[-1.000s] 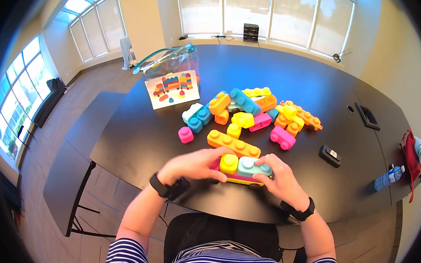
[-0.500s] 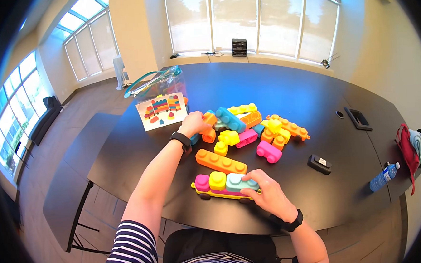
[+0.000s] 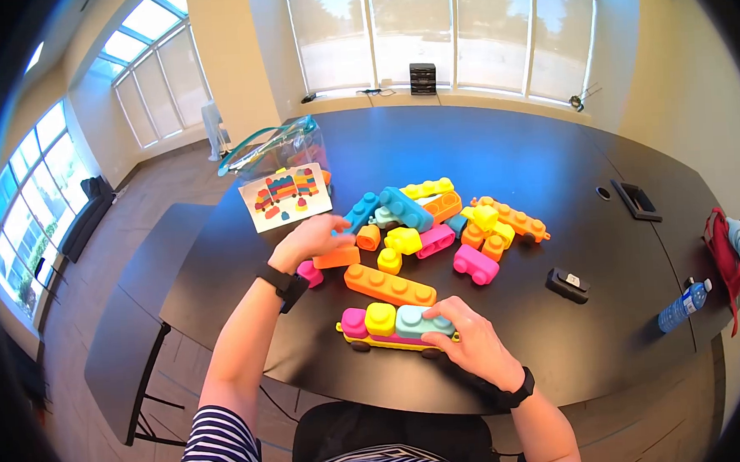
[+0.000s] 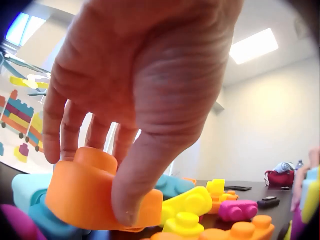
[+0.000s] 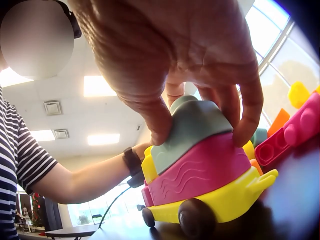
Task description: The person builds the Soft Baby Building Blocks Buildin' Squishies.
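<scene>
My left hand [image 3: 308, 241] reaches over the left of a loose block pile. Its thumb [image 4: 131, 200] lies in front of an orange two-stud building block [image 4: 82, 195] and its fingers hang behind, pinching it. A pink block [image 3: 309, 273] and a blue block [image 3: 362, 212] are near this hand. In front of me stands a yellow wheeled toy car [image 3: 384, 342] with a magenta base, bearing pink, yellow [image 3: 380, 318] and light blue [image 5: 195, 132] blocks. My right hand [image 3: 475, 343] grips the light blue block, its thumb and fingers on opposite sides.
A long orange block [image 3: 390, 285] lies between car and pile. A picture card [image 3: 285, 198] leans on a clear bag [image 3: 274, 152] at the back left. To the right are a small black case [image 3: 568, 285] and a water bottle [image 3: 685, 306].
My left hand has left the car, reached into the pile, and drawn an orange block toward me and left. My right hand has stayed at the light blue block.
</scene>
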Demonstrator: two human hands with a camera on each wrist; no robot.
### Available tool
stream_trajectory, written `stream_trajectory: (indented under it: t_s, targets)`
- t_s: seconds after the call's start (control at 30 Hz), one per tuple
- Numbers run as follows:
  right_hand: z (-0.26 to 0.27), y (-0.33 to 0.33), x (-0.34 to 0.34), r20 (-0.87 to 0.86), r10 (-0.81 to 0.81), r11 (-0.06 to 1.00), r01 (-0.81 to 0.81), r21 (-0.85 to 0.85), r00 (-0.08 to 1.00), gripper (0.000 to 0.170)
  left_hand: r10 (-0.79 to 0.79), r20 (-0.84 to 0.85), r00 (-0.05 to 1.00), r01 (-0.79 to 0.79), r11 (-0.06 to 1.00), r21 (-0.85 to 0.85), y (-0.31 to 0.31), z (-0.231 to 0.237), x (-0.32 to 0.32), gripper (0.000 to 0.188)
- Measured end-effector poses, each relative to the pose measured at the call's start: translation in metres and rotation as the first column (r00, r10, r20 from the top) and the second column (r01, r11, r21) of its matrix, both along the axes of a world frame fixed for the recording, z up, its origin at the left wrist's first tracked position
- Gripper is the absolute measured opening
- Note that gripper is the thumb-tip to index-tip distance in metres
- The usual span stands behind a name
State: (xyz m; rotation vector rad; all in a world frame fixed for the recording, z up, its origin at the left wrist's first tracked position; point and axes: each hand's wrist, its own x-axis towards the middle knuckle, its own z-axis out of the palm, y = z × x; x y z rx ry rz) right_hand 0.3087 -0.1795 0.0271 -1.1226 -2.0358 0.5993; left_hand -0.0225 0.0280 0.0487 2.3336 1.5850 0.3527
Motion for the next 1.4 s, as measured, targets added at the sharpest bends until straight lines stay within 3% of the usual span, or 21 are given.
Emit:
stream_trajectory:
  t_s: [0.07, 0.2, 0.23, 0.3, 0.43, 0.47, 0.6, 0.7, 0.77, 0.83, 0.9, 1.07, 1.17, 1.4]
  targets:
    - [0.004, -0.004, -0.001, -0.008, -0.017, 1.000, 0.016, -0.022, 1.000, 0.034, 0.067, 0.127, 0.990, -0.078, 0.993, 0.088, 0.016, -0.002, 0.016, 0.046]
    - [-0.001, -0.002, 0.003, -0.002, -0.008, 1.000, 0.008, -0.016, 1.000, 0.032, 0.162, -0.170, 0.972, -0.140, 0.981, 0.135, 0.032, -0.012, 0.059, 0.055]
    - [-0.001, -0.003, 0.004, 0.000, -0.010, 1.000, 0.010, -0.011, 1.000, 0.032, 0.153, -0.170, 0.973, -0.114, 0.970, 0.217, 0.033, -0.021, 0.068, 0.047]
    - [-0.001, -0.003, 0.004, 0.002, -0.016, 1.000, 0.016, -0.012, 1.000, 0.032, 0.183, -0.179, 0.967, -0.142, 0.964, 0.224, 0.035, -0.034, 0.083, 0.039]
    - [0.001, -0.003, 0.005, 0.004, -0.026, 0.999, 0.027, -0.047, 1.000, 0.033, 0.169, -0.254, 0.952, -0.110, 0.967, 0.231, 0.042, -0.041, 0.084, 0.035]
    - [0.002, -0.003, 0.005, 0.004, -0.028, 0.998, 0.029, -0.057, 1.000, 0.033, 0.191, -0.259, 0.947, -0.149, 0.973, 0.175, 0.034, -0.025, 0.085, 0.041]
    - [0.000, -0.001, 0.006, -0.006, -0.011, 0.999, 0.010, -0.043, 1.000, 0.037, 0.060, 0.188, 0.980, -0.066, 0.997, 0.025, 0.009, 0.024, 0.064, 0.056]
    - [-0.003, 0.000, 0.006, 0.000, -0.021, 0.998, 0.021, -0.055, 1.000, 0.045, -0.224, 0.407, 0.885, 0.292, 0.950, -0.113, -0.048, 0.056, 0.061, 0.052]
    - [-0.006, 0.003, 0.004, -0.005, -0.029, 0.998, 0.029, -0.064, 1.000, 0.052, -0.361, 0.515, 0.777, 0.453, 0.889, -0.060, -0.084, 0.053, 0.058, 0.050]
    - [-0.004, 0.003, 0.000, -0.015, -0.033, 0.998, 0.032, -0.061, 0.999, 0.058, -0.416, 0.427, 0.803, 0.484, 0.873, -0.060, -0.113, 0.055, 0.058, 0.054]
    - [-0.004, 0.003, -0.002, -0.011, -0.030, 0.998, 0.030, -0.058, 0.999, 0.062, -0.331, 0.499, 0.801, 0.437, 0.893, -0.110, -0.134, 0.051, 0.064, 0.053]
    - [-0.009, 0.007, -0.005, 0.014, -0.029, 0.999, 0.030, -0.039, 0.999, 0.063, -0.369, 0.590, 0.718, 0.446, 0.895, 0.017, -0.150, 0.031, 0.067, 0.054]
    - [-0.009, 0.007, -0.009, 0.016, -0.029, 0.998, 0.030, -0.050, 0.999, 0.064, -0.401, 0.447, 0.799, 0.401, 0.911, 0.100, -0.159, 0.026, 0.073, 0.057]
    - [-0.015, 0.011, -0.015, 0.009, 0.001, 1.000, -0.001, -0.005, 1.000, 0.068, -0.373, 0.495, 0.785, 0.396, 0.916, 0.061, -0.154, 0.012, 0.063, 0.061]
